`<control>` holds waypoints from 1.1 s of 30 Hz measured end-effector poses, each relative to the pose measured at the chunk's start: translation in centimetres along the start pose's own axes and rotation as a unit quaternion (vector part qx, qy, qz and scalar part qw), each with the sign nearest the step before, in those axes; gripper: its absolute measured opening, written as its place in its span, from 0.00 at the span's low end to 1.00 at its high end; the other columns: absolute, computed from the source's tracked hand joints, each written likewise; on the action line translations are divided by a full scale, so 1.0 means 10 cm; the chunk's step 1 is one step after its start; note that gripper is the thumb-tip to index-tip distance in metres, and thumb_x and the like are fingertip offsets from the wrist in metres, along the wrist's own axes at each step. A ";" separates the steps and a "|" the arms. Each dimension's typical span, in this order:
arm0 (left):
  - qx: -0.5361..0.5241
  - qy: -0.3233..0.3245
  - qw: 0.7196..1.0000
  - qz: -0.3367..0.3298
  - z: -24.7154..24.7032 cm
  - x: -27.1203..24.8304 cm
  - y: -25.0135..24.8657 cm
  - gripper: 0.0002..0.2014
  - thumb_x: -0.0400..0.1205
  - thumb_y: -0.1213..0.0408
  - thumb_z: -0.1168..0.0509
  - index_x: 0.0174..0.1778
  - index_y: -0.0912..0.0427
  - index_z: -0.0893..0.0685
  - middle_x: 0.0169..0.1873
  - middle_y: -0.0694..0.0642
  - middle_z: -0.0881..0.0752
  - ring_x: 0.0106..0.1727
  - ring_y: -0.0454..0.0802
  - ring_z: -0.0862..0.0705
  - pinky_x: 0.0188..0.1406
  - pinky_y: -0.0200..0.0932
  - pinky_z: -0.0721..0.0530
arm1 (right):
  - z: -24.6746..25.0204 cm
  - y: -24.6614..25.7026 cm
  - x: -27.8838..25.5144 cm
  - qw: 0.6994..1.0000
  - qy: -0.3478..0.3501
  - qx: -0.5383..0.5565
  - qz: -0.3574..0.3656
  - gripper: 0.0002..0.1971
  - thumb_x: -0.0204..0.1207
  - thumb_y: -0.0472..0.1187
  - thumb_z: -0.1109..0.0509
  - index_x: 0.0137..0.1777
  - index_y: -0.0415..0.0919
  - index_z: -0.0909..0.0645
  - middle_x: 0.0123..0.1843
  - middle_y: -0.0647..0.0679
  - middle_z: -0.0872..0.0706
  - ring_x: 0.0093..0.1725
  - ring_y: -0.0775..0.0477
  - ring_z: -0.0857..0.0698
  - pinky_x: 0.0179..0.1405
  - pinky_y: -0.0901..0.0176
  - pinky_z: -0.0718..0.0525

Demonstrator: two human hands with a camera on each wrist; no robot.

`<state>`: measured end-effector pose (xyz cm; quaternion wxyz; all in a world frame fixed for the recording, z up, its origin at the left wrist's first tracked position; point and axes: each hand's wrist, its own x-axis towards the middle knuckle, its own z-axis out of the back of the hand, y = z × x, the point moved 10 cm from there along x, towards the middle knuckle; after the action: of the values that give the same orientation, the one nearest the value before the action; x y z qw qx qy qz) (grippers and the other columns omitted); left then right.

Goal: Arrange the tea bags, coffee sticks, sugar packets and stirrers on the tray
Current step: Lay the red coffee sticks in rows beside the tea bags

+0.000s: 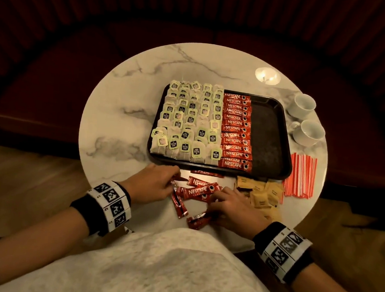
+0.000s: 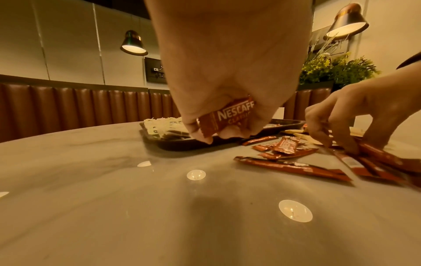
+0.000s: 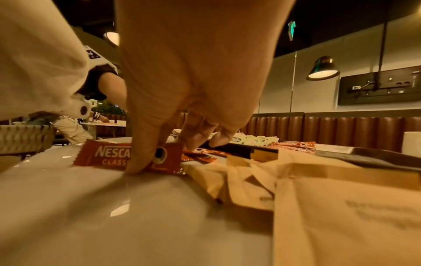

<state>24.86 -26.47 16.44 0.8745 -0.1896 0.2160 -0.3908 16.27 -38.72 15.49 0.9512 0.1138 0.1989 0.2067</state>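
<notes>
Glossy marble table point(image 2: 114, 207), crinkled foil coffee stick point(image 2: 225, 118)

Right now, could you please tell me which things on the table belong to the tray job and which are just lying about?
Job: tray, tea bags, coffee sticks, loose sticks, sugar packets, stirrers.
Lying about: two cups, candle.

head: top-down, far | wrists: table-level, close | shared: tray point(image 1: 275, 137)
</notes>
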 end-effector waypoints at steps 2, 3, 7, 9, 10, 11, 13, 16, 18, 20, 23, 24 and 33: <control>0.046 0.027 0.998 -0.017 -0.12 0.03 -0.07 0.23 0.83 0.44 0.37 0.68 0.52 0.26 0.59 0.45 0.20 0.57 0.42 0.22 0.64 0.45 0.29 | 0.05 -0.01 0.02 0.999 -0.005 0.036 -0.002 0.16 0.81 0.49 0.31 0.68 0.51 0.18 0.70 0.54 0.20 0.69 0.52 0.26 0.67 0.57 0.30; 0.070 0.038 0.996 -0.028 -0.17 0.05 -0.11 0.30 0.81 0.36 0.39 0.73 0.51 0.29 0.63 0.45 0.22 0.61 0.43 0.23 0.67 0.46 0.31 | 0.10 -0.04 0.03 0.998 -0.015 0.068 -0.008 0.15 0.81 0.48 0.31 0.67 0.50 0.17 0.67 0.54 0.18 0.67 0.53 0.24 0.66 0.59 0.28; 0.143 0.043 0.987 -0.056 -0.27 0.17 -0.28 0.44 0.76 0.26 0.53 0.83 0.50 0.39 0.70 0.50 0.27 0.65 0.46 0.26 0.68 0.49 0.31 | 0.32 -0.28 -0.03 0.988 -0.059 0.140 -0.042 0.13 0.79 0.44 0.27 0.63 0.48 0.14 0.60 0.51 0.12 0.59 0.53 0.18 0.63 0.56 0.20; 0.181 0.038 0.981 -0.058 -0.30 0.25 -0.36 0.39 0.81 0.32 0.49 0.85 0.50 0.43 0.77 0.53 0.33 0.71 0.49 0.28 0.69 0.51 0.32 | 0.40 -0.40 -0.08 0.984 -0.075 0.153 -0.060 0.13 0.80 0.41 0.27 0.63 0.49 0.14 0.62 0.52 0.13 0.60 0.55 0.18 0.64 0.57 0.19; 0.194 0.040 0.979 -0.054 -0.31 0.29 -0.39 0.38 0.83 0.35 0.47 0.86 0.50 0.46 0.81 0.53 0.38 0.74 0.50 0.30 0.70 0.52 0.33 | 0.43 -0.45 -0.11 0.981 -0.084 0.163 -0.066 0.13 0.80 0.39 0.27 0.63 0.48 0.14 0.62 0.53 0.13 0.59 0.57 0.18 0.63 0.60 0.20; 0.205 0.044 0.976 -0.049 -0.33 0.32 -0.41 0.37 0.85 0.38 0.47 0.86 0.50 0.48 0.84 0.53 0.43 0.76 0.50 0.32 0.70 0.52 0.34 | 0.47 -0.48 -0.14 0.978 -0.094 0.173 -0.071 0.13 0.80 0.37 0.27 0.62 0.46 0.13 0.61 0.53 0.12 0.58 0.59 0.18 0.62 0.63 0.20; 0.229 0.059 0.970 -0.047 -0.37 0.38 -0.44 0.35 0.87 0.41 0.48 0.87 0.53 0.51 0.87 0.52 0.52 0.76 0.51 0.31 0.69 0.52 0.33 | 0.48 -0.54 -0.18 0.974 -0.106 0.182 -0.082 0.12 0.79 0.36 0.28 0.61 0.45 0.13 0.59 0.52 0.12 0.56 0.58 0.17 0.61 0.62 0.18; 0.251 0.064 0.965 -0.042 -0.43 0.40 -0.39 0.34 0.88 0.42 0.51 0.87 0.56 0.50 0.87 0.50 0.61 0.70 0.52 0.26 0.65 0.53 0.28 | 0.44 -0.58 -0.21 0.974 -0.103 0.182 -0.089 0.11 0.80 0.37 0.28 0.61 0.46 0.15 0.58 0.51 0.13 0.57 0.56 0.17 0.60 0.62 0.18; 0.256 0.055 0.965 -0.030 -0.46 0.39 -0.32 0.35 0.88 0.41 0.53 0.87 0.56 0.49 0.86 0.50 0.64 0.68 0.53 0.24 0.63 0.53 0.26 | 0.39 -0.60 -0.23 0.973 -0.104 0.180 -0.099 0.10 0.81 0.38 0.30 0.61 0.47 0.16 0.58 0.52 0.14 0.56 0.56 0.17 0.60 0.58 0.17; 0.254 0.045 0.966 -0.027 -0.46 0.37 -0.29 0.35 0.88 0.41 0.53 0.87 0.56 0.49 0.86 0.51 0.65 0.67 0.53 0.24 0.62 0.52 0.25 | 0.37 -0.62 -0.24 0.969 -0.107 0.186 -0.120 0.10 0.83 0.38 0.33 0.61 0.49 0.19 0.59 0.53 0.15 0.57 0.55 0.18 0.60 0.56 0.16; 0.238 0.008 0.969 -0.068 -0.42 0.33 -0.32 0.33 0.87 0.44 0.49 0.86 0.56 0.42 0.87 0.53 0.57 0.66 0.54 0.22 0.59 0.53 0.23 | 0.37 -0.54 -0.17 0.965 -0.107 0.209 -0.119 0.10 0.84 0.37 0.36 0.63 0.48 0.23 0.61 0.54 0.17 0.57 0.56 0.20 0.57 0.65 0.21; 0.239 -0.009 0.967 -0.090 -0.40 0.30 -0.32 0.31 0.86 0.46 0.46 0.84 0.56 0.37 0.87 0.55 0.52 0.65 0.54 0.21 0.57 0.53 0.21 | 0.37 -0.50 -0.13 0.963 -0.103 0.218 -0.121 0.11 0.84 0.36 0.36 0.63 0.47 0.24 0.60 0.54 0.18 0.57 0.56 0.21 0.56 0.65 0.23; 0.168 -0.065 0.971 -0.160 -0.23 -0.02 -0.17 0.31 0.80 0.35 0.46 0.72 0.52 0.25 0.69 0.59 0.20 0.61 0.55 0.16 0.54 0.51 0.15 | 0.12 -0.26 0.20 0.973 -0.032 0.180 -0.138 0.46 0.65 0.64 0.21 0.80 0.51 0.37 0.71 0.52 0.35 0.67 0.50 0.27 0.68 0.53 0.21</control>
<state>22.49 -27.70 15.44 0.8321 -0.0974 0.0565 -0.5430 19.35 -40.27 15.14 0.9403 0.2610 0.2162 0.0308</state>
